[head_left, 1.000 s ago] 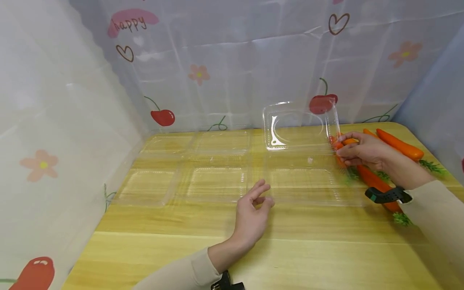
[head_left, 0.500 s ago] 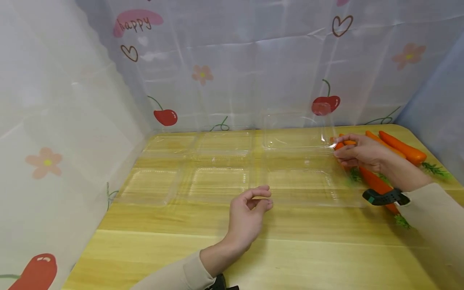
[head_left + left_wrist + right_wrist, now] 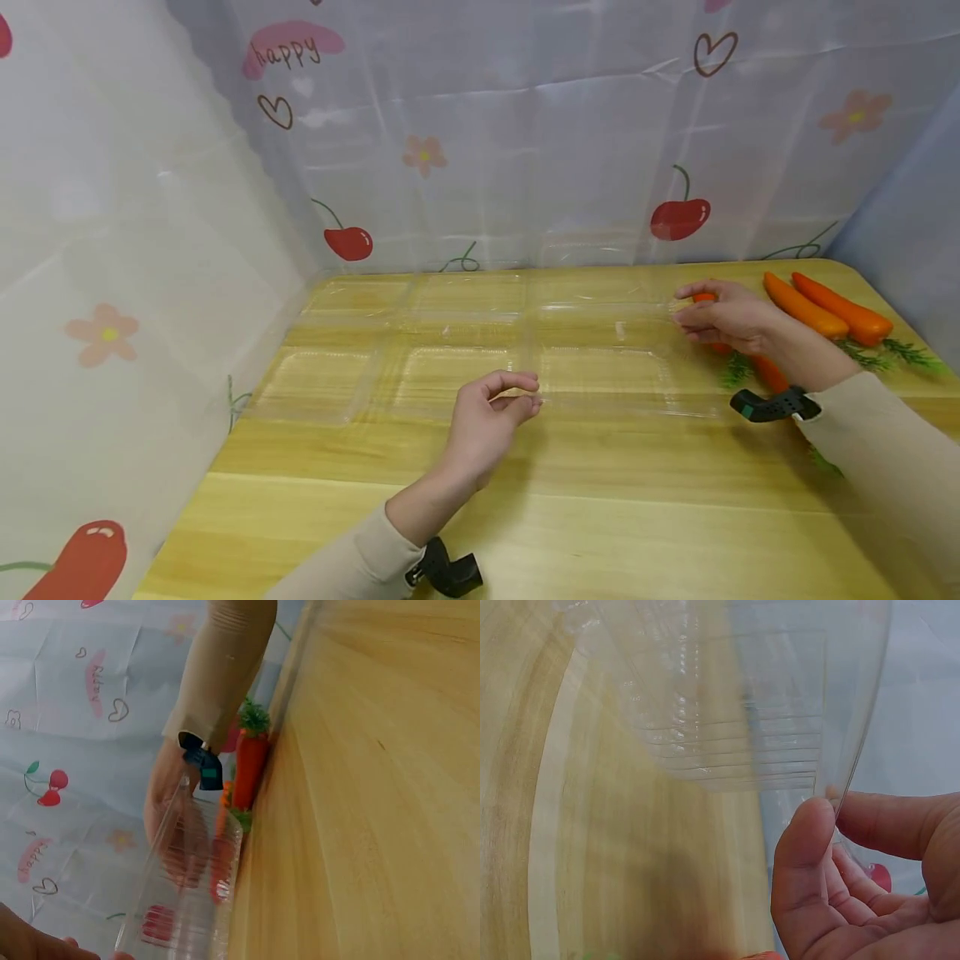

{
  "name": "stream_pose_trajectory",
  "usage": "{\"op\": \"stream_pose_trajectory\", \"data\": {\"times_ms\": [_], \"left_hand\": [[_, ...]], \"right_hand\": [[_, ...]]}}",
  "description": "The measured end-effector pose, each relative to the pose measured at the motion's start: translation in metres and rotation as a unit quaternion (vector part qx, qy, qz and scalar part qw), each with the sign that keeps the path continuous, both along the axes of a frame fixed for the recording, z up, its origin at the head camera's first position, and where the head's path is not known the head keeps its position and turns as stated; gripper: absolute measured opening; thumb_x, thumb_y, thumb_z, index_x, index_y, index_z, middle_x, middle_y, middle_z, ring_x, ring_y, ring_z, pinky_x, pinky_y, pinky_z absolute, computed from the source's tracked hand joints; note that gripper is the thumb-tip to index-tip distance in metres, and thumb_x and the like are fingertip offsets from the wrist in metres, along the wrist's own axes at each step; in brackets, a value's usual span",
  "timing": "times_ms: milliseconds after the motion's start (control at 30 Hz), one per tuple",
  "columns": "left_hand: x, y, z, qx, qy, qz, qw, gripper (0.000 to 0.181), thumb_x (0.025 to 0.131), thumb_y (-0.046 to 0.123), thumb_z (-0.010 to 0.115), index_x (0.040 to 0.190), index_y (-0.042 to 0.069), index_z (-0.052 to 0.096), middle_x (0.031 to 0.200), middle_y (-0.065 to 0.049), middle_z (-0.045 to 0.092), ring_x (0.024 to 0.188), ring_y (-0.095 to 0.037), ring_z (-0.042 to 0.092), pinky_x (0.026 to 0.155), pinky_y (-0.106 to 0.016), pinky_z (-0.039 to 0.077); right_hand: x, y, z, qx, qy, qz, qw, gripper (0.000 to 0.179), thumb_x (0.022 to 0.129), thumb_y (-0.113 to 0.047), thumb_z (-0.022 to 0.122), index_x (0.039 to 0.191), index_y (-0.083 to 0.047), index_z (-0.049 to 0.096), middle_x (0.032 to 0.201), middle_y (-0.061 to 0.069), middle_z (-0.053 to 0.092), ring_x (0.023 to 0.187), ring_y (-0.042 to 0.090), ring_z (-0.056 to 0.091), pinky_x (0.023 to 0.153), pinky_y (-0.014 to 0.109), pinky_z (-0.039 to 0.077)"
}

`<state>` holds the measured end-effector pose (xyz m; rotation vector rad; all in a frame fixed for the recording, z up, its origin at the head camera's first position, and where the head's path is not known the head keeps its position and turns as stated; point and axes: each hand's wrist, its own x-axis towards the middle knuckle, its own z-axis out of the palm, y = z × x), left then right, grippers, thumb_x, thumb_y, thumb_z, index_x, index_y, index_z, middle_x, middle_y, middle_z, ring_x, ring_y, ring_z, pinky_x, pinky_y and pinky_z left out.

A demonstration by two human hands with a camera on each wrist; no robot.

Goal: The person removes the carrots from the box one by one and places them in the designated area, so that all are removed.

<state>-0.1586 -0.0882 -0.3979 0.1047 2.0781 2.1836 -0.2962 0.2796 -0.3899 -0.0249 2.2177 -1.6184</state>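
A clear hinged plastic box point(image 3: 603, 400) stands at the right end of a row, its lid point(image 3: 588, 287) folded back toward the curtain. My left hand point(image 3: 480, 425) pinches its near left corner between thumb and fingers. On the far right side, my right hand point(image 3: 727, 317) holds the rim; the right wrist view shows the thumb point(image 3: 806, 832) and forefinger pressed on the thin edge. Only the fingertips of my left hand point(image 3: 45, 945) show in the left wrist view, at the box's rim. Two similar clear boxes, a middle one point(image 3: 453, 379) and a left one point(image 3: 315, 383), lie open alongside.
Several orange carrots point(image 3: 843, 308) with green tops lie at the right of the wooden table point(image 3: 555, 533), some partly hidden behind my right arm. A printed curtain point(image 3: 487, 125) rises behind the table, with another sheet point(image 3: 172, 292) along the left side.
The lid has come down backward from its raised tilt. Both hands have shifted left with the box, closing the gap to the middle box.
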Motion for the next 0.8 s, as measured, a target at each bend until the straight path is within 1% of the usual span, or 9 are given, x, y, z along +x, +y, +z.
{"op": "stream_pose_trajectory", "data": {"times_ms": [100, 233, 367, 500, 567, 667, 800], "left_hand": [[0.000, -0.003, 0.003, -0.019, -0.009, -0.022, 0.9995, 0.018, 0.094, -0.007, 0.064, 0.108, -0.001, 0.073, 0.135, -0.015, 0.064, 0.108, -0.034, 0.072, 0.092, -0.030, 0.061], [-0.001, -0.005, 0.005, -0.046, -0.012, -0.055, 0.9974, 0.019, 0.094, -0.002, 0.065, 0.111, 0.002, 0.073, 0.131, -0.013, 0.065, 0.104, -0.033, 0.074, 0.091, -0.032, 0.062], [-0.003, -0.007, 0.007, -0.066, -0.020, -0.078, 0.9946, 0.018, 0.095, 0.004, 0.068, 0.112, 0.004, 0.073, 0.127, -0.015, 0.066, 0.101, -0.034, 0.074, 0.086, -0.039, 0.065], [-0.004, -0.010, 0.011, -0.090, -0.026, -0.093, 0.9912, 0.017, 0.097, 0.010, 0.068, 0.114, 0.007, 0.072, 0.125, -0.016, 0.067, 0.096, -0.030, 0.074, 0.077, -0.040, 0.065], [-0.004, -0.012, 0.012, -0.096, -0.027, -0.099, 0.9900, 0.018, 0.098, 0.011, 0.068, 0.115, 0.007, 0.072, 0.124, -0.015, 0.067, 0.093, -0.026, 0.074, 0.073, -0.037, 0.064], [-0.005, -0.014, 0.012, -0.100, -0.029, -0.106, 0.9889, 0.018, 0.099, 0.012, 0.067, 0.115, 0.007, 0.072, 0.124, -0.015, 0.067, 0.090, -0.020, 0.072, 0.070, -0.034, 0.063], [-0.005, -0.017, 0.010, -0.105, -0.029, -0.112, 0.9878, 0.018, 0.099, 0.012, 0.067, 0.116, 0.007, 0.071, 0.127, -0.019, 0.067, 0.088, -0.018, 0.071, 0.068, -0.032, 0.062]], "right_hand": [[-0.001, -0.001, -0.002, -0.001, -0.004, 0.001, 1.0000, 0.059, 0.105, -0.015, 0.060, 0.150, 0.002, 0.026, 0.098, -0.006, 0.068, 0.084, 0.008, 0.068, 0.080, 0.023, 0.063], [-0.002, 0.001, -0.005, -0.002, -0.014, 0.002, 0.9999, 0.063, 0.105, -0.016, 0.061, 0.152, 0.003, 0.024, 0.100, -0.004, 0.066, 0.084, 0.008, 0.067, 0.079, 0.023, 0.063], [0.000, 0.003, -0.006, -0.002, -0.023, 0.007, 0.9997, 0.069, 0.105, -0.016, 0.062, 0.155, 0.006, 0.021, 0.100, -0.005, 0.066, 0.085, 0.008, 0.067, 0.080, 0.023, 0.063], [0.002, 0.002, -0.006, 0.001, -0.024, 0.008, 0.9997, 0.072, 0.104, -0.016, 0.063, 0.156, 0.007, 0.019, 0.099, -0.005, 0.067, 0.084, 0.008, 0.067, 0.081, 0.023, 0.062], [0.002, 0.002, -0.006, 0.004, -0.023, 0.007, 0.9997, 0.073, 0.104, -0.017, 0.063, 0.157, 0.008, 0.018, 0.099, -0.005, 0.066, 0.084, 0.008, 0.067, 0.081, 0.023, 0.062], [0.004, 0.001, -0.005, 0.005, -0.020, 0.004, 0.9998, 0.073, 0.105, -0.016, 0.061, 0.158, 0.009, 0.017, 0.101, -0.005, 0.065, 0.085, 0.007, 0.067, 0.081, 0.022, 0.062], [0.004, 0.000, -0.004, 0.006, -0.017, 0.005, 0.9998, 0.074, 0.106, -0.016, 0.059, 0.159, 0.009, 0.016, 0.103, -0.006, 0.065, 0.087, 0.006, 0.066, 0.082, 0.021, 0.062]]}}
